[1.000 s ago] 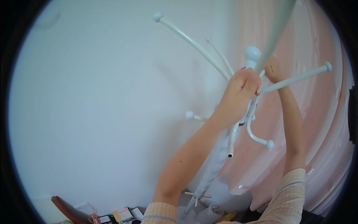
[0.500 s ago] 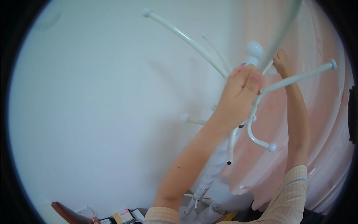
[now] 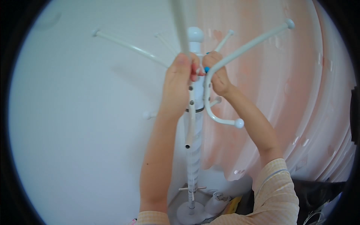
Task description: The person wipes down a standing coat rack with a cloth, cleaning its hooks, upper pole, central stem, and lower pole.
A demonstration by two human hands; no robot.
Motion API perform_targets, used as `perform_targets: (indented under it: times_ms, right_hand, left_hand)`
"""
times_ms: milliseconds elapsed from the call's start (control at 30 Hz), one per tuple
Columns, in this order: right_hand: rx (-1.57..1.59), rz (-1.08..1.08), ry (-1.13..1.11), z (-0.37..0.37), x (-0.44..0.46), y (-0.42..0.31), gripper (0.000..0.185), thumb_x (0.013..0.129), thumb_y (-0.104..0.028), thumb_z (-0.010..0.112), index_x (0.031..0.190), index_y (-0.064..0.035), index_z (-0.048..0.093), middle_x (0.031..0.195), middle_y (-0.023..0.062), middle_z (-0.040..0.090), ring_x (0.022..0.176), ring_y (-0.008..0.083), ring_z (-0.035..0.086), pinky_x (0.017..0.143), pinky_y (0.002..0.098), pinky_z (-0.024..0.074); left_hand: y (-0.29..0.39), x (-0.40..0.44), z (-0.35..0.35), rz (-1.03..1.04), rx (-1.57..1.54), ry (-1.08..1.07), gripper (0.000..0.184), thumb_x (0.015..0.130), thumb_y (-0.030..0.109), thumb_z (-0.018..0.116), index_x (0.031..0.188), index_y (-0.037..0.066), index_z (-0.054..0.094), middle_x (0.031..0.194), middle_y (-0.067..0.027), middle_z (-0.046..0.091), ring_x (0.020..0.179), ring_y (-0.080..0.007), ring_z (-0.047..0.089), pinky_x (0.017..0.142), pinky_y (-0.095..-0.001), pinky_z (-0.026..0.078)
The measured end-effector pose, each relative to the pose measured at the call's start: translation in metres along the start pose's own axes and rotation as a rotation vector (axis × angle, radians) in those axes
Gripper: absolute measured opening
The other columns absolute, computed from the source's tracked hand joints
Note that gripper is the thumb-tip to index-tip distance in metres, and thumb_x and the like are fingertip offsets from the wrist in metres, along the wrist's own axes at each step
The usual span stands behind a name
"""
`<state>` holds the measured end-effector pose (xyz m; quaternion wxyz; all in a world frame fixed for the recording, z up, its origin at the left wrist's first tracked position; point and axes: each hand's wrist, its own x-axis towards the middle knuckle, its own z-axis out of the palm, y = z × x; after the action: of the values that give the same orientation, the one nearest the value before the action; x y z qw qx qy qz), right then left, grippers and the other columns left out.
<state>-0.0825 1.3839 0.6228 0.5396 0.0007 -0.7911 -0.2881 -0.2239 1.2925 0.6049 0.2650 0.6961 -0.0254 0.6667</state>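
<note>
Pink curtain (image 3: 285, 93) at 3 o'clock; white coat rack (image 3: 198, 95) from 12 to 6.
A hook arm (image 3: 191, 116) is grasped by the left hand (image 3: 177, 80) at 12; the right hand (image 3: 219, 79) curls at 1, hold unclear, beside a blue piece (image 3: 207, 69).

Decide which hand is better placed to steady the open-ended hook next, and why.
Probably the left hand: it grips that open-ended hook, while the right hand is right of the coat stand pole, partly behind another hook.
</note>
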Motion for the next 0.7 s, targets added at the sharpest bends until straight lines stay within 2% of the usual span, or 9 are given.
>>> perform_targets:
  times_ms: [33,167,233,333,467,533,567,600,700]
  right_hand:
    - [0.076,0.000,0.082,0.002,-0.001,-0.004,0.025,0.071,-0.031,0.043,0.067,-0.0068,0.045,0.066,0.0109,0.044,0.069,0.0289,0.041,0.068,0.0389,0.0301]
    - [-0.073,-0.081,0.243,0.005,0.003,0.001,0.026,0.071,-0.032,0.043,0.064,-0.0075,0.046,0.062,0.0097,0.044,0.064,0.0278,0.044,0.065,0.0378,0.0331]
    - [-0.178,-0.205,0.128,-0.003,0.012,0.005,0.025,0.069,-0.032,0.046,0.059,-0.0094,0.046,0.060,0.0076,0.047,0.057,0.0267,0.046,0.058,0.0369,0.0363]
    - [-0.257,-0.236,0.101,0.007,0.024,0.020,0.024,0.070,-0.029,0.047,0.054,-0.0116,0.046,0.057,0.0063,0.050,0.051,0.0259,0.046,0.052,0.0367,0.0374]
    - [-0.254,-0.137,0.239,-0.016,0.036,0.060,0.021,0.071,-0.025,0.046,0.054,-0.0120,0.048,0.057,0.0073,0.052,0.055,0.0263,0.048,0.053,0.0385,0.0380]
    - [-0.583,-0.272,0.065,-0.027,0.037,0.099,0.020,0.072,-0.021,0.045,0.057,-0.0100,0.051,0.058,0.0087,0.054,0.058,0.0270,0.050,0.054,0.0397,0.0384]
    - [-0.593,-0.236,0.069,-0.034,0.038,0.117,0.024,0.073,-0.022,0.048,0.053,-0.0086,0.049,0.055,0.0090,0.052,0.057,0.0270,0.049,0.054,0.0398,0.0377]
    - [-0.602,-0.201,0.072,-0.041,0.039,0.128,0.029,0.073,-0.023,0.050,0.049,-0.0073,0.047,0.052,0.0093,0.049,0.057,0.0270,0.047,0.053,0.0398,0.0371]
    - [-0.392,0.188,0.035,-0.060,0.045,0.122,0.035,0.077,-0.027,0.045,0.052,-0.0031,0.049,0.052,0.0128,0.050,0.051,0.0297,0.047,0.050,0.0397,0.0375]
  left_hand:
    - [0.002,0.000,0.000,0.007,0.005,-0.013,0.045,0.090,0.045,0.024,0.070,0.007,0.037,0.065,-0.0008,0.032,0.066,-0.0130,0.036,0.069,-0.0256,0.033]
    - [0.012,-0.003,0.008,0.026,0.014,-0.051,0.044,0.090,0.044,0.023,0.069,0.008,0.035,0.063,-0.0006,0.031,0.065,-0.0146,0.036,0.076,-0.0279,0.030]
    - [0.017,-0.004,0.011,0.044,0.029,-0.082,0.043,0.090,0.044,0.022,0.069,0.008,0.035,0.062,-0.0003,0.031,0.065,-0.0149,0.035,0.080,-0.0292,0.029]
    - [0.017,-0.005,-0.004,0.104,-0.036,-0.086,0.043,0.090,0.043,0.025,0.070,0.007,0.036,0.063,-0.0012,0.032,0.063,-0.0141,0.035,0.071,-0.0274,0.031]
    - [0.025,-0.005,-0.010,0.141,0.055,-0.121,0.043,0.089,0.045,0.022,0.067,0.009,0.032,0.061,-0.0009,0.031,0.063,-0.0157,0.035,0.085,-0.0318,0.025]
    - [0.023,-0.007,-0.009,0.109,-0.018,-0.120,0.044,0.089,0.045,0.021,0.067,0.009,0.032,0.061,-0.0008,0.031,0.063,-0.0156,0.035,0.086,-0.0314,0.025]
    - [0.023,-0.007,-0.009,0.134,0.025,-0.137,0.044,0.089,0.045,0.021,0.068,0.009,0.033,0.062,-0.0010,0.031,0.063,-0.0160,0.036,0.078,-0.0301,0.028]
    - [0.024,-0.006,-0.008,0.144,0.037,-0.128,0.044,0.089,0.045,0.021,0.068,0.009,0.033,0.062,-0.0010,0.031,0.063,-0.0160,0.036,0.078,-0.0301,0.028]
    - [0.022,-0.005,-0.004,0.143,-0.007,-0.121,0.046,0.089,0.046,0.023,0.071,0.006,0.036,0.065,-0.0014,0.031,0.063,-0.0164,0.036,0.072,-0.0291,0.031]
